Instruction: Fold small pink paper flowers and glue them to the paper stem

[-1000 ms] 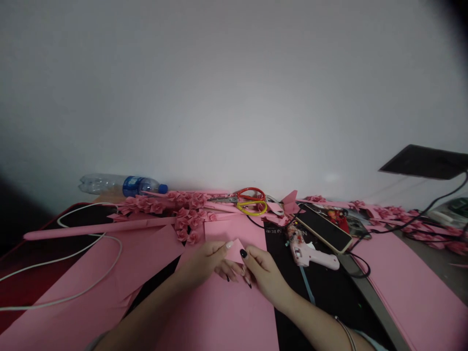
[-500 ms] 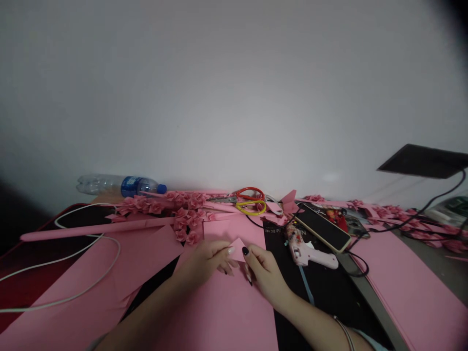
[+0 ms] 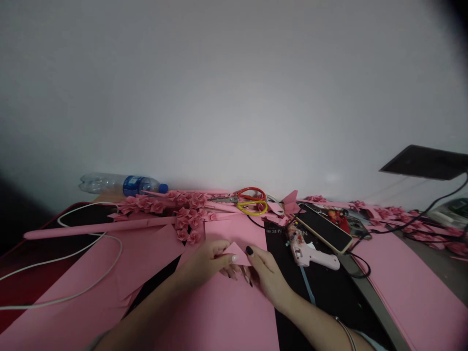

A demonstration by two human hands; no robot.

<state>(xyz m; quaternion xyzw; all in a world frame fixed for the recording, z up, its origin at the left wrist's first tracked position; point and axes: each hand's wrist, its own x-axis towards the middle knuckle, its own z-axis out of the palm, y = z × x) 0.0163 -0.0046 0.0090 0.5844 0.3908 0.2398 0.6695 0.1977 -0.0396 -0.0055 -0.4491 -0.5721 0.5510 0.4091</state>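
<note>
Both my hands meet over a large pink paper sheet (image 3: 219, 312) at the table's near middle. My left hand (image 3: 204, 263) and my right hand (image 3: 265, 273) pinch a small folded pink paper piece (image 3: 237, 254) between thumbs and fingers. The piece is a small triangle, its tip pointing away from me. Just beyond it lies a cluster of small pink paper roses (image 3: 186, 214).
A pink glue gun (image 3: 310, 251) and a phone (image 3: 323, 228) lie to the right on a black mat. Red and yellow scissors (image 3: 250, 201) and a water bottle (image 3: 122, 185) sit by the wall. A white cable (image 3: 84, 253) loops at left, and more pink sheets (image 3: 409, 287) lie right.
My left thumb has slid down along the small pink piece, which now looks flatter and more folded. Both hands stay in the same spot.
</note>
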